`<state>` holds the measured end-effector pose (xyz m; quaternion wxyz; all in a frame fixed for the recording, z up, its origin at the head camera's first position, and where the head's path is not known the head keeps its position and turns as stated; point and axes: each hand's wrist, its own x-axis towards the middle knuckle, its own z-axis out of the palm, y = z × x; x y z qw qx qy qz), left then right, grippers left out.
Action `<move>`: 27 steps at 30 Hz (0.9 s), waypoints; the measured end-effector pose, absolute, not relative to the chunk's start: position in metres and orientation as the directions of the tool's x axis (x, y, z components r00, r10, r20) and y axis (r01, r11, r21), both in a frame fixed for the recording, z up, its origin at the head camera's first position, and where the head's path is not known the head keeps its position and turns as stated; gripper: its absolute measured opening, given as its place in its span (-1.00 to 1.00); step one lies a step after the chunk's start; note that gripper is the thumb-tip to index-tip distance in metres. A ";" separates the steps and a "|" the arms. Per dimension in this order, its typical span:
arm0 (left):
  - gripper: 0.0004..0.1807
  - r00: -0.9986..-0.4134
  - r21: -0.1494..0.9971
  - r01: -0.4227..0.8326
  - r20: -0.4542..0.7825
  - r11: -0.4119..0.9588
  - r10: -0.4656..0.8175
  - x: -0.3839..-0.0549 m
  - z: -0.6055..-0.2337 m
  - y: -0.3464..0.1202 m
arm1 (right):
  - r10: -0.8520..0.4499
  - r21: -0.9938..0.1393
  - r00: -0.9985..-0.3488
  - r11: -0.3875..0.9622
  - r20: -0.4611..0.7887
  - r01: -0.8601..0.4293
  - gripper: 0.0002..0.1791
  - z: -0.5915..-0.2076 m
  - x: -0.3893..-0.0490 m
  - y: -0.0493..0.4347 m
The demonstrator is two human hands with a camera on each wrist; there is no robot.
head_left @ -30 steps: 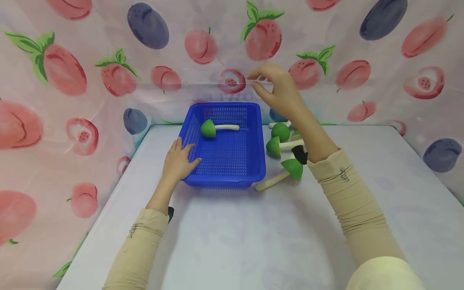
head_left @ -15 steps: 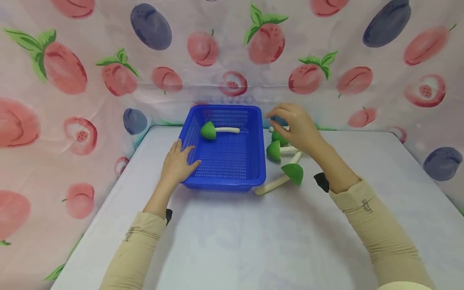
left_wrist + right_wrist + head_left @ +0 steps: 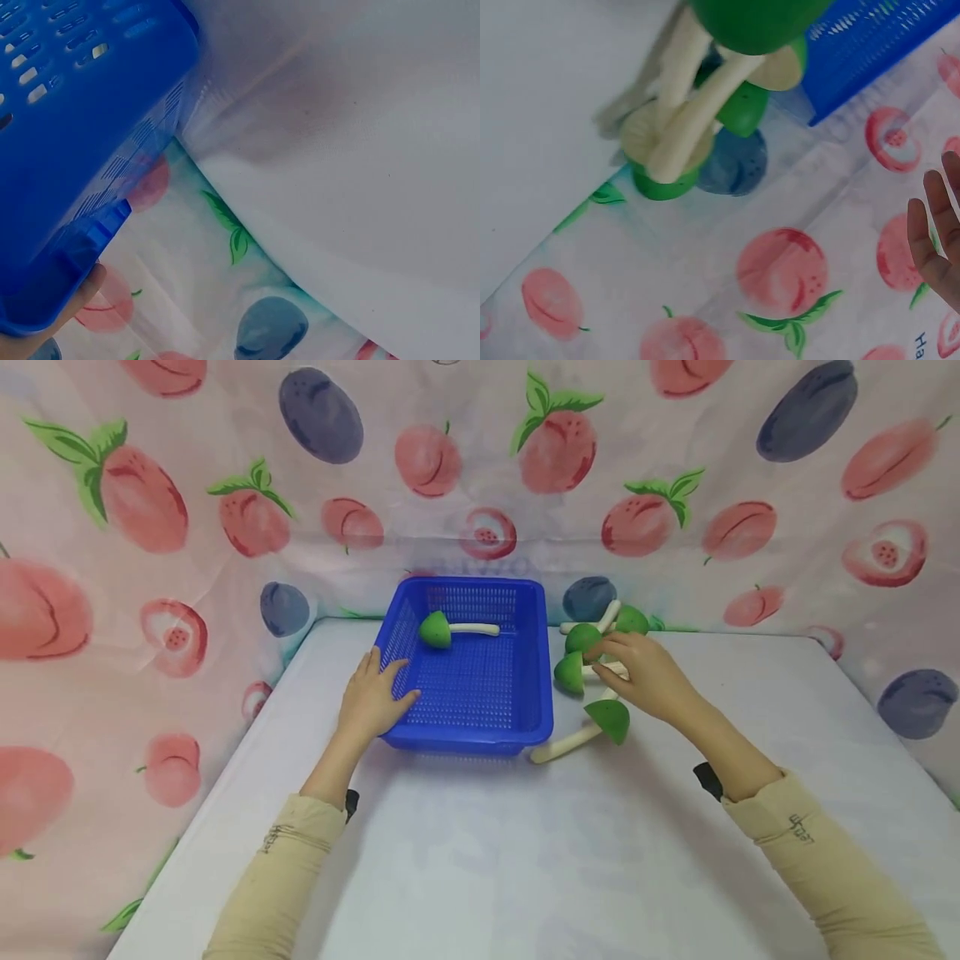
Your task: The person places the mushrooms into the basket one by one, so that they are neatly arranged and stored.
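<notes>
A blue plastic basket (image 3: 465, 739) stands on the white table, with one green-capped toy mushroom (image 3: 437, 630) lying inside. My left hand (image 3: 367, 702) rests on the basket's left rim, fingers spread and fairly straight. Several more toy mushrooms lie in a pile right of the basket. My right hand (image 3: 648, 672) reaches over them, thumb and fingers apart about the pale stem of one mushroom (image 3: 570, 673); contact is unclear. In the right wrist view, the fingers (image 3: 937, 217) look extended, apart from the visible mushrooms. Nearer me lies another mushroom cap (image 3: 609, 720).
A fruit-print cloth (image 3: 480, 460) hangs behind and to the left of the white table (image 3: 480, 860). Another green cap (image 3: 632, 619) lies at the back of the pile, close to the cloth. White table surface extends in front of and right of the pile.
My right hand has come down from the air near the cloth and moved right, onto the mushroom pile. My left hand stays on the basket rim.
</notes>
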<state>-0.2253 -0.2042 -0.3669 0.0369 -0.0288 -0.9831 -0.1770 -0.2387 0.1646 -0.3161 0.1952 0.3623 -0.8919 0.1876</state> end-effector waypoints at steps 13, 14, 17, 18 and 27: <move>-0.32 -0.995 0.337 0.068 0.091 0.939 0.040 -0.224 -0.365 -0.202 | -0.597 -0.383 -0.799 0.724 0.068 -0.573 -0.57 -0.347 -0.236 0.205; -0.32 -0.995 0.337 0.066 0.094 0.939 0.036 -0.224 -0.364 -0.203 | -0.602 -0.395 -0.796 0.718 0.062 -0.573 -0.55 -0.349 -0.238 0.207; -0.33 -0.994 0.342 0.069 0.109 0.937 0.033 -0.226 -0.362 -0.204 | -0.610 -0.428 -0.788 0.694 0.076 -0.579 -0.51 -0.354 -0.244 0.211; -0.33 -0.993 0.343 0.072 0.113 0.936 0.035 -0.226 -0.362 -0.205 | -0.615 -0.435 -0.784 0.685 0.087 -0.585 -0.51 -0.355 -0.246 0.212; -0.33 -0.991 0.353 0.088 0.123 0.931 0.047 -0.223 -0.365 -0.202 | -0.648 -0.530 -0.761 0.637 0.025 -0.560 -0.37 -0.370 -0.251 0.221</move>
